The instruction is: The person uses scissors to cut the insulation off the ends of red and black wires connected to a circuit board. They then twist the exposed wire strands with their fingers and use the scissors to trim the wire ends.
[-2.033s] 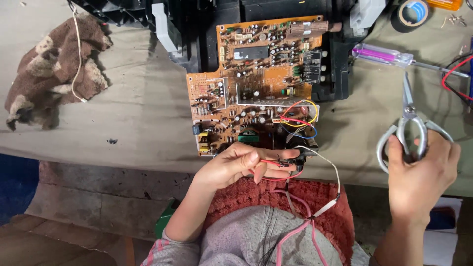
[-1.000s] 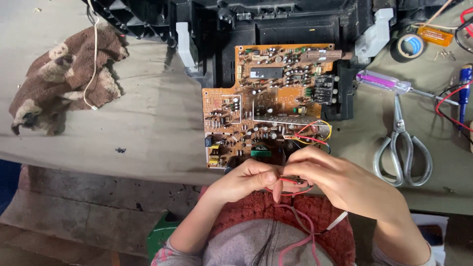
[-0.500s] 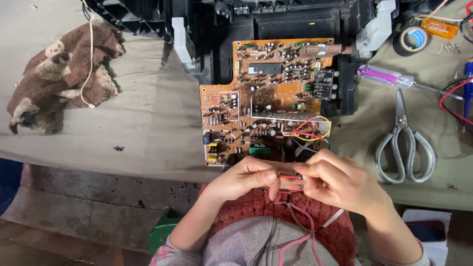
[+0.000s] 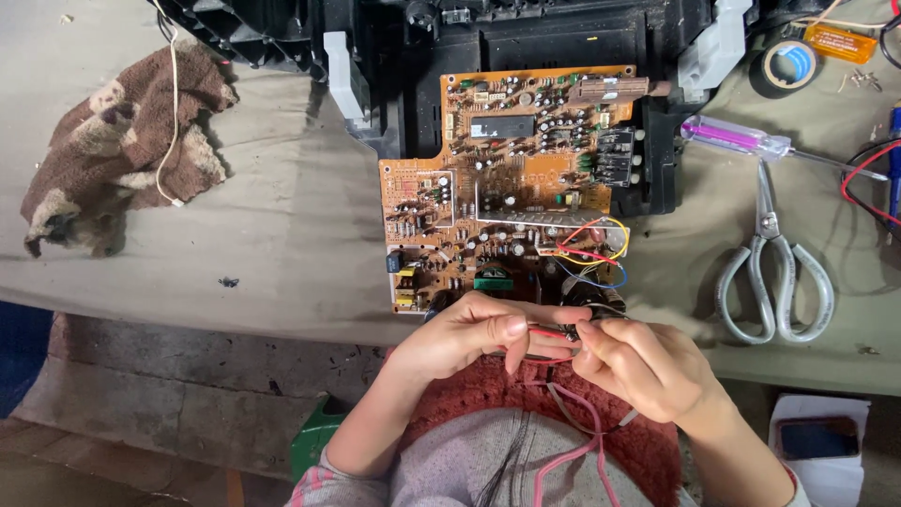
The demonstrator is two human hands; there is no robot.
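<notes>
Both hands pinch thin wires at the near edge of the table, just below an orange circuit board.

At far left a brown rag (image 4: 122,150) lies on the grey table cover (image 4: 291,244), with bare cloth between it and the circuit board (image 4: 511,183). The left hand (image 4: 465,338) grips the red and black wires (image 4: 554,333) between thumb and fingers; the right hand (image 4: 648,366) closes its fingertips on the same wires, touching the left. The wires sit at the board's near edge, over the lap. Further right, scissors (image 4: 774,272) and a purple-handled screwdriver (image 4: 751,143) lie apart from the hands.
</notes>
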